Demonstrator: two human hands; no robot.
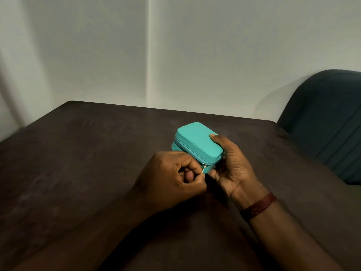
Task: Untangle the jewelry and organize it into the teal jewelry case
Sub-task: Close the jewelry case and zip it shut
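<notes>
I see the rounded teal fabric jewelry case (197, 145) zipped shut, dark brown worktop (88, 153) beneath. Right hand (232, 165) wraps its side, left hand (172, 177) pinches the small silver zipper pull (203, 169).

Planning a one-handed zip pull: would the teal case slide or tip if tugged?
Likely slides: the case looks light, and the right hand braces it while the left hand pinches the pull. Tipping seems unlikely; it is low and wide.

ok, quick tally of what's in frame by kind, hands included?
teal case: 1
zip pull: 1
hands: 2, left hand and right hand
wristband: 1
table: 1
chair: 1
Total: 7
</notes>
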